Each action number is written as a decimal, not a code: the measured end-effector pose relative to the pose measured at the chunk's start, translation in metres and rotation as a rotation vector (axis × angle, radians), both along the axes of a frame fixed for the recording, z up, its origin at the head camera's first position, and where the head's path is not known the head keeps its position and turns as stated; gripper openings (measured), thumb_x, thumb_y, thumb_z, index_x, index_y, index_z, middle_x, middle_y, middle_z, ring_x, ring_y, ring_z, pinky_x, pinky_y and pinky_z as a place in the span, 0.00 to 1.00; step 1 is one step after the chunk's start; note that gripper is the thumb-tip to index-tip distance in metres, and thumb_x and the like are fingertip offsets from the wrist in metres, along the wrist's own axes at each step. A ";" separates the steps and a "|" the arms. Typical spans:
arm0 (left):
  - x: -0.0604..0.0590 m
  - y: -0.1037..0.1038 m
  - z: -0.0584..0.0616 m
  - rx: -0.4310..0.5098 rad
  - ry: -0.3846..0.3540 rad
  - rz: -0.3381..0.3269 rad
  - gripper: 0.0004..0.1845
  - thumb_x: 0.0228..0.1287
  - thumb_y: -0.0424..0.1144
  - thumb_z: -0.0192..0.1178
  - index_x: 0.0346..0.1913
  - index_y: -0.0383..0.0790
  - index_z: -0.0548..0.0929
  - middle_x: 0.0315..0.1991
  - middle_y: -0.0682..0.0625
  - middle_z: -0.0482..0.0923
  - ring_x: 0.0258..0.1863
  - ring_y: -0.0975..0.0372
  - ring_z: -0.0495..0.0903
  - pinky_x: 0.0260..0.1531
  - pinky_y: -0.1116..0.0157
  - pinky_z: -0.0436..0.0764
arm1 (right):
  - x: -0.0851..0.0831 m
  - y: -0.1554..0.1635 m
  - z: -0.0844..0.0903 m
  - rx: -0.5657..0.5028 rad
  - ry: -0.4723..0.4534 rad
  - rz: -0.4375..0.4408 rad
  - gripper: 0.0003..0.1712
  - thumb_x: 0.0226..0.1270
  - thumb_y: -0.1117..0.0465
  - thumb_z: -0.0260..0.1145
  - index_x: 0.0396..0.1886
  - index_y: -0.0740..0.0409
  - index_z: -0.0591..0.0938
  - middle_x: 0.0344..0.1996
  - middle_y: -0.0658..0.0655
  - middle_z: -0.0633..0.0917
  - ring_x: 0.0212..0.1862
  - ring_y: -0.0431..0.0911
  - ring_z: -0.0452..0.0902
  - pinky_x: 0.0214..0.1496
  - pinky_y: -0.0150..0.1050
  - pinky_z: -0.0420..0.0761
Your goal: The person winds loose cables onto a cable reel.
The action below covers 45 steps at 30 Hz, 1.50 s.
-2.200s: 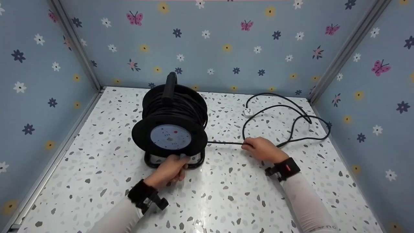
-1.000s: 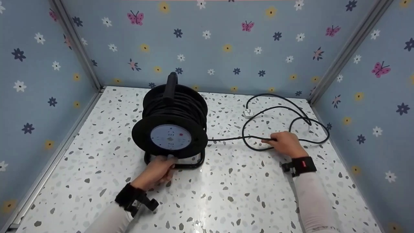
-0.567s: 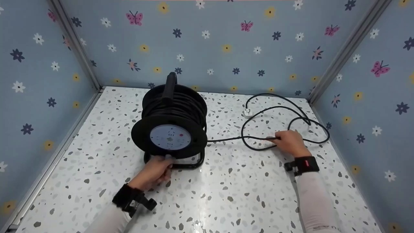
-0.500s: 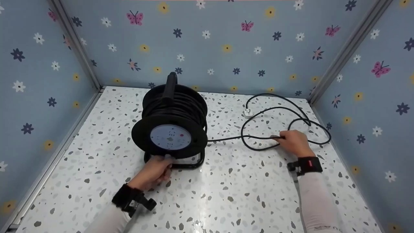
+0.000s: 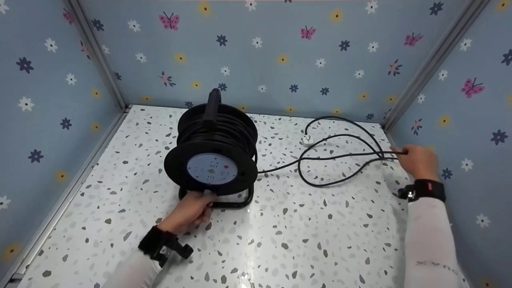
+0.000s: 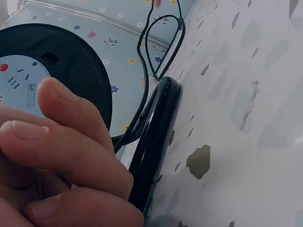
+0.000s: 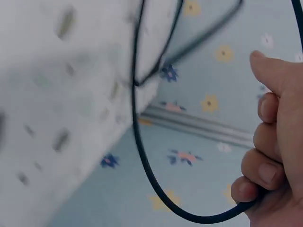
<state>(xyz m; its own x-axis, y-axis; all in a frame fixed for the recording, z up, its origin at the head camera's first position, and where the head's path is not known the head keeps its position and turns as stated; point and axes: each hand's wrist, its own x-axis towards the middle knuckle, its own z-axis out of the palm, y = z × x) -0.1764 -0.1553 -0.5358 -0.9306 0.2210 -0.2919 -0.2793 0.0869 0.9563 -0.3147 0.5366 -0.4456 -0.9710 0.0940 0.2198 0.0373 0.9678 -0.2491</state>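
Note:
A black cable reel (image 5: 172,168) with a pale socket face stands left of centre, its black cable wound on the drum. My left hand (image 5: 188,212) pinches a small grey knob (image 5: 209,193) low on its front disc, beside the tubular stand (image 6: 156,132). In the left wrist view the curled fingers hide the knob. At the right wall, my right hand (image 5: 420,160) grips the loose cable (image 5: 344,155), fingers curled round it; a loop hangs below the fist in the right wrist view. The cable's white plug (image 5: 307,140) lies near the back wall.
A speckled white tabletop (image 5: 304,248) carries everything. Patterned blue panels close it in at the back (image 5: 264,72), left (image 5: 48,120) and right (image 5: 472,116), joined by metal corner strips. Crossing cable loops cover the back right of the table.
My right hand has moved right and away from me to the right wall, drawing the cable along. The reel's disc has turned slightly, its knob and my left hand shifting left.

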 end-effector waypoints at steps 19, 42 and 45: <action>0.002 -0.004 0.001 -0.001 -0.015 0.012 0.19 0.83 0.46 0.63 0.40 0.31 0.78 0.15 0.53 0.73 0.08 0.67 0.62 0.09 0.69 0.61 | -0.027 -0.005 0.103 0.152 0.503 -0.062 0.43 0.88 0.36 0.59 0.15 0.61 0.72 0.13 0.59 0.70 0.21 0.61 0.70 0.28 0.51 0.62; 0.001 -0.017 0.003 -0.039 0.009 -0.033 0.21 0.84 0.47 0.61 0.36 0.31 0.79 0.15 0.53 0.73 0.10 0.68 0.63 0.11 0.70 0.64 | 0.038 0.022 -0.069 -0.100 0.391 -0.277 0.34 0.81 0.42 0.71 0.18 0.61 0.82 0.17 0.63 0.82 0.22 0.59 0.76 0.28 0.45 0.62; -0.001 -0.019 0.003 -0.012 -0.006 -0.047 0.21 0.83 0.47 0.62 0.35 0.32 0.79 0.16 0.53 0.73 0.10 0.68 0.62 0.11 0.71 0.62 | 0.046 0.023 -0.074 -0.106 0.427 -0.304 0.34 0.80 0.42 0.72 0.19 0.63 0.82 0.19 0.66 0.84 0.23 0.62 0.77 0.29 0.43 0.62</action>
<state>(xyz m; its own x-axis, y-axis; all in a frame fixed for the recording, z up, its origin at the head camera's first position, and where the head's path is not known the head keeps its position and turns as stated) -0.1775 -0.1742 -0.5330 -0.9175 0.2603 -0.3008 -0.2808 0.1118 0.9532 -0.2683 0.5597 -0.5195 -0.7227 0.4001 0.5636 0.1859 0.8979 -0.3990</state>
